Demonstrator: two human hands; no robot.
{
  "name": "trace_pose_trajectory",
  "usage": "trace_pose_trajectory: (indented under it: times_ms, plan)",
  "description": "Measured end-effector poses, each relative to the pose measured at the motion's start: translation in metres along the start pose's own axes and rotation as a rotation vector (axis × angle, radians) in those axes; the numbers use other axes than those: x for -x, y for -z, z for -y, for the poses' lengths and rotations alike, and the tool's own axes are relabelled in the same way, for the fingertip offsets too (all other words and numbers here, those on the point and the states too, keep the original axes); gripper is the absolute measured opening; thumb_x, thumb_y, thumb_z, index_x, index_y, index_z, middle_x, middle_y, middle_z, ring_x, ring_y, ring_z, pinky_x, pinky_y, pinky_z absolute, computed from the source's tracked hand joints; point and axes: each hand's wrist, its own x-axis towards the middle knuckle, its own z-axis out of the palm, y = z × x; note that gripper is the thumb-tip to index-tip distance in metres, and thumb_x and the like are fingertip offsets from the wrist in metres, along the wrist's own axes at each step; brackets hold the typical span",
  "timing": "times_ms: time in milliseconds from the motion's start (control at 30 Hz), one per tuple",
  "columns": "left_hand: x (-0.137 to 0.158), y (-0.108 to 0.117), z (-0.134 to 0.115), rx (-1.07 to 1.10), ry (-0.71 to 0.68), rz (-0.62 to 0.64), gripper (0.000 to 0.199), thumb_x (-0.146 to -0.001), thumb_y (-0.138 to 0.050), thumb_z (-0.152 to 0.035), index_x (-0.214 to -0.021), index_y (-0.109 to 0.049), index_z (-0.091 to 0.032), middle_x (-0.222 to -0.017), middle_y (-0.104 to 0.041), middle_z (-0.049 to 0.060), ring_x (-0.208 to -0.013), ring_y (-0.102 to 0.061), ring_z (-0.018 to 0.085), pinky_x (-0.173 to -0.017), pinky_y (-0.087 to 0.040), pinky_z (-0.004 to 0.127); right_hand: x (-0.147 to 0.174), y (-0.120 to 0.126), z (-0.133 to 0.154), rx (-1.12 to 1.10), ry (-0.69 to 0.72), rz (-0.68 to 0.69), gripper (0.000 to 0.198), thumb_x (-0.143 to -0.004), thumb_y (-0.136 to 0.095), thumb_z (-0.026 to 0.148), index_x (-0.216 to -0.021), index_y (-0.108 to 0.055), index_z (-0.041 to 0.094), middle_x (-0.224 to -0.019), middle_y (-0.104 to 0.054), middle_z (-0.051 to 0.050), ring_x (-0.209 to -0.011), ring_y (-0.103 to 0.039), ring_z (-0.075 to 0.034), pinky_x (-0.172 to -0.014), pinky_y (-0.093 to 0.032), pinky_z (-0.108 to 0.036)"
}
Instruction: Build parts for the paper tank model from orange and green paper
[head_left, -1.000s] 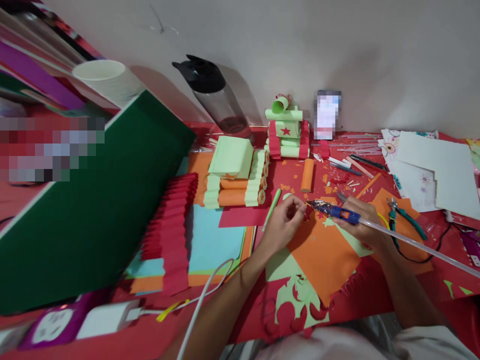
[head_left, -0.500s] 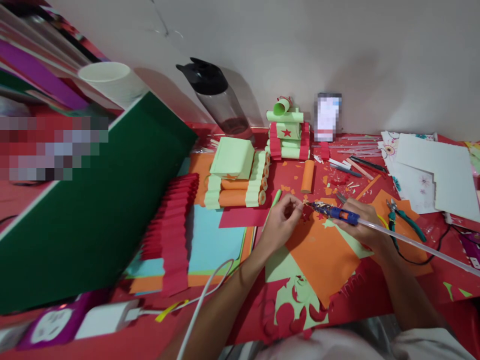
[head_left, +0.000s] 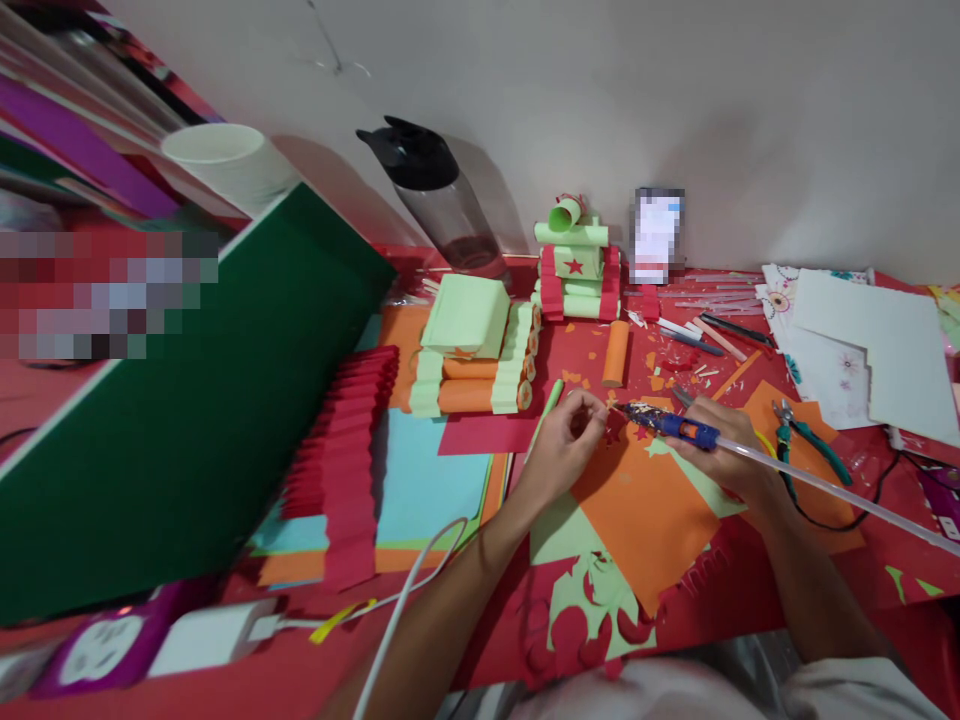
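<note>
In my right hand [head_left: 724, 445] is a blue hot glue gun [head_left: 671, 425], with a long clear glue stick [head_left: 832, 490] running out of its back to the right. Its nozzle points left at the fingertips of my left hand [head_left: 574, 440]. Those fingers are pinched on a small orange paper piece [head_left: 612, 404], too small to make out its shape. Below both hands lies an orange paper sheet [head_left: 645, 530], with small red paper stars [head_left: 642, 432] near its top edge. An orange paper roll [head_left: 616, 354] stands just beyond.
A paper tank model [head_left: 574, 265] stands by the wall, with a second green-and-orange model [head_left: 472, 345] to its left. A dark green board [head_left: 187, 420] leans at left near a bottle [head_left: 442, 200]. Pliers [head_left: 810, 440] lie right. A white cable [head_left: 405, 600] crosses my left forearm.
</note>
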Motion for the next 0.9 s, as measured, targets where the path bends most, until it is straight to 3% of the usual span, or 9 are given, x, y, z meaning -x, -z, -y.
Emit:
trace_pose_trajectory:
  times_ms: [333,900]
  plan:
    - [0.0028,-0.0011,0.0034,-0.005,0.021,0.068,0.028,-0.096,-0.062,-0.045,-0.084,-0.055,-0.02,-0.074,-0.054,-0.002,-0.067,-0.051,0.014,-0.064,-0.04,0.026,-0.0012,0.0009,0.0,-0.024,-0.041,0.006,0.033,-0.101,-0.059,0.038,-0.073,-0.05,0.023,-0.067,-0.053,0.002,-0.058,-0.051,-0.015,-0.054,-0.036,-0.027]
    - [0.0012,-0.0004,0.0016,-0.036,-0.011,0.03,0.025,-0.096,-0.061,-0.041,-0.083,-0.055,-0.02,-0.074,-0.051,-0.002,-0.065,-0.048,0.013,-0.062,-0.038,0.025,0.0007,-0.0024,-0.0045,0.022,0.001,0.008,0.03,-0.101,-0.059,0.038,-0.075,-0.052,0.024,-0.069,-0.057,0.001,-0.062,-0.058,-0.017,-0.057,-0.041,-0.028]
